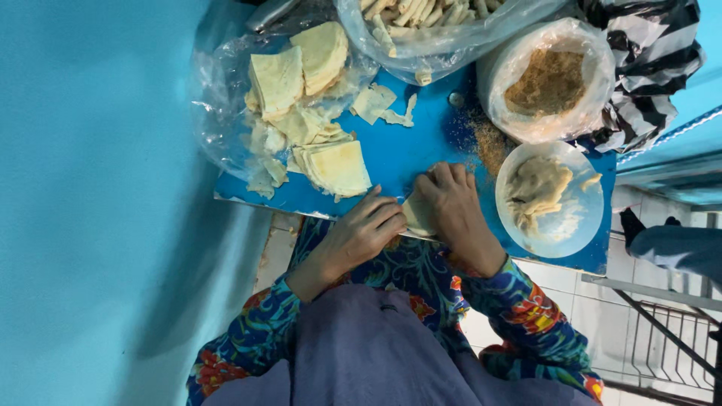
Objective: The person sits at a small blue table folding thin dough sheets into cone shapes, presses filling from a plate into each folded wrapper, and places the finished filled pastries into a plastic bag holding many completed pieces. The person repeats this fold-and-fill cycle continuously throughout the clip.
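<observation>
wrapper: thin pale pastry piece (416, 216) on blue board (398, 154), pinned between both hands
left hand (362, 231): fingers flat on its left edge
right hand (453, 204): curled over it, closer
stack (336, 167): spare wrappers just left, apart

We see a clear plastic bag (226, 113) of pale wrapper sheets at the blue counter's (406, 150) far left. Beside it sits a clear bag of rolled sticks (444, 30), then a bag-lined tub of brown crumbs (553, 79).
</observation>
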